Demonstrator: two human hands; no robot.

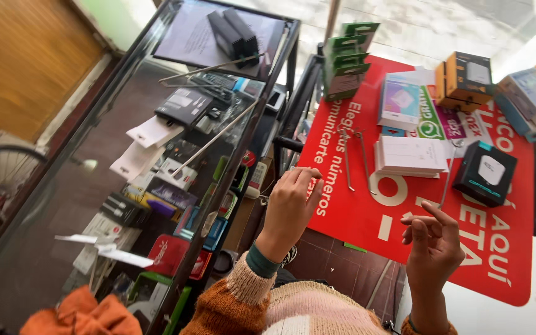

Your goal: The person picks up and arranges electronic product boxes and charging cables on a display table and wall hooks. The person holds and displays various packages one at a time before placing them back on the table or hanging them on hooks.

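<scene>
Left hand point(290, 208), right hand point(432, 242) above red sign point(367, 217)

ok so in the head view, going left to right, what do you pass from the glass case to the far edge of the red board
Glass display case → left hand → thin metal hooks → white flat box → right hand → black square box → pale blue box.
</scene>
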